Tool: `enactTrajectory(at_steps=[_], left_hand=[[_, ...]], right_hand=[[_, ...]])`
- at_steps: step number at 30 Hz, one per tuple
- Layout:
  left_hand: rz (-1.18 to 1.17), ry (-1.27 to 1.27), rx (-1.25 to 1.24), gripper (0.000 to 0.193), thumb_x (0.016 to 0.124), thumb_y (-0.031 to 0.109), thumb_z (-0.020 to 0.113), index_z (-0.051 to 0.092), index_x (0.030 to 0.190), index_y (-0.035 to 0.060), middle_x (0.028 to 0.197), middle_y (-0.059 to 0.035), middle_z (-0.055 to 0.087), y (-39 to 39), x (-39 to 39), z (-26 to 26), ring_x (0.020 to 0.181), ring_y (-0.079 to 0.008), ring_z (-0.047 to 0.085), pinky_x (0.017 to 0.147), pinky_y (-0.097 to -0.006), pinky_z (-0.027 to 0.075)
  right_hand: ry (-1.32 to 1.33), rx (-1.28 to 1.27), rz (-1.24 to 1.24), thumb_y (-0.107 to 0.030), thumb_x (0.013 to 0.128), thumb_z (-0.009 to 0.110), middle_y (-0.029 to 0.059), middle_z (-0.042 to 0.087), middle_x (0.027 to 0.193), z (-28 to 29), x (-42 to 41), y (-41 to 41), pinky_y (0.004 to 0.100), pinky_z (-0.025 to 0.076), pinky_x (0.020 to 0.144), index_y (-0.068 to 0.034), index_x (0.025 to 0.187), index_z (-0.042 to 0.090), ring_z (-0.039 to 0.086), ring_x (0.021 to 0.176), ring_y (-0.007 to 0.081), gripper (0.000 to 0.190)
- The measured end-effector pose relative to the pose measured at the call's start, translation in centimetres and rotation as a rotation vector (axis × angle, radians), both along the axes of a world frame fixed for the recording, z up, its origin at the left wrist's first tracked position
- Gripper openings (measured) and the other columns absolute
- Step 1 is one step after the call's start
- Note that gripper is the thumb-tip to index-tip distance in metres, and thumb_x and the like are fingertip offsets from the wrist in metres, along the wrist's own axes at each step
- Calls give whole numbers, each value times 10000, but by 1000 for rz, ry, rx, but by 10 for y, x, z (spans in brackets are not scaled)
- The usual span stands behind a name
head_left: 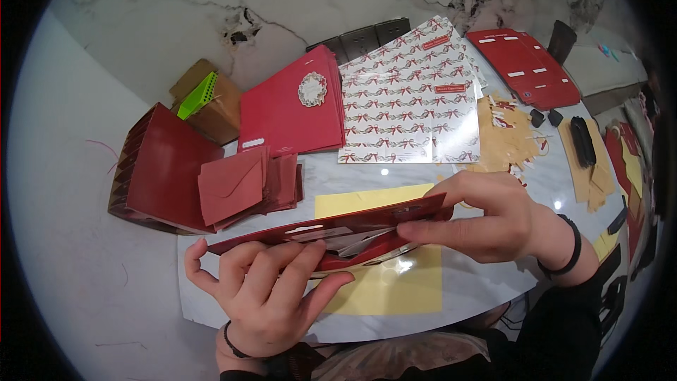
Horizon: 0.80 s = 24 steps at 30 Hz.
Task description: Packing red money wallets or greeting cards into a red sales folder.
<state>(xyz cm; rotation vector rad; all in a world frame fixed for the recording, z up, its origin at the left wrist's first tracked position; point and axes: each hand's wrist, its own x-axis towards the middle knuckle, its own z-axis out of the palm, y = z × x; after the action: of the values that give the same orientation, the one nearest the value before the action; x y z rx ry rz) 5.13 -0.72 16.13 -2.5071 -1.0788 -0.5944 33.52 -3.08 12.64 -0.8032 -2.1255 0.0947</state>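
Observation:
Both of my hands hold a red cardboard package (365, 218), tilted on edge above the table, with white paper pieces visible in its opening. My left hand (270, 280) is at its left end, fingers curled over the near edge and thumb below. My right hand (481, 217) pinches the right end between thumb and fingers. Beneath the package lies a yellow paper sheet (391, 291) on the marble-patterned table. Beyond it are a stack of dark pink envelopes (232, 185), large red folders (285, 106) with a wreath decoration, and white sheets printed with bows and garlands (407, 116).
A dark red compartmented box (169, 169) stands at the left, beside a cardboard box (225, 116) holding a green plastic item (198, 98). Flat red cards (523, 69) lie back right. Tan paper pieces (508, 137) and a black object (583, 141) on tan paper are at the right.

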Motion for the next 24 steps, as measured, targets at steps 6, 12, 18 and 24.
enactTrajectory(at_steps=[6, 12, 18, 24], left_hand=[[29, 85, -21, 321, 792, 486, 774, 739, 940, 203, 962, 46, 584, -8, 0, -5, 1096, -209, 478, 1128, -630, 103], [-107, -10, -44, 304, 835, 424, 772, 728, 1012, 180, 1057, 50, 652, -2, 1, -13, 953, -149, 607, 1060, -653, 108], [-184, -115, -180, 344, 843, 431, 764, 708, 1044, 157, 1027, 44, 678, 3, 2, -18, 899, -135, 622, 976, -548, 182], [-193, -9, -227, 362, 868, 425, 728, 709, 1083, 134, 965, 50, 674, -5, 5, -5, 877, -113, 567, 937, -518, 205]], right_hand=[[-28, 17, -30, -24, 797, 711, 86, 644, 960, -3, -2, -1, 320, 560, 589, -68, 1161, 753, 671, 753, 217, 369], [-49, 3, -55, -15, 778, 718, 99, 692, 967, 3, -1, -6, 295, 567, 584, -122, 1097, 801, 688, 730, 199, 347], [-80, 13, -85, -10, 786, 717, 103, 733, 1003, 1, -1, -6, 263, 576, 601, -169, 1061, 827, 704, 743, 170, 337], [-74, 34, -44, -34, 777, 705, 68, 661, 966, 3, -2, -10, 303, 537, 548, -128, 1142, 785, 674, 732, 194, 385]])
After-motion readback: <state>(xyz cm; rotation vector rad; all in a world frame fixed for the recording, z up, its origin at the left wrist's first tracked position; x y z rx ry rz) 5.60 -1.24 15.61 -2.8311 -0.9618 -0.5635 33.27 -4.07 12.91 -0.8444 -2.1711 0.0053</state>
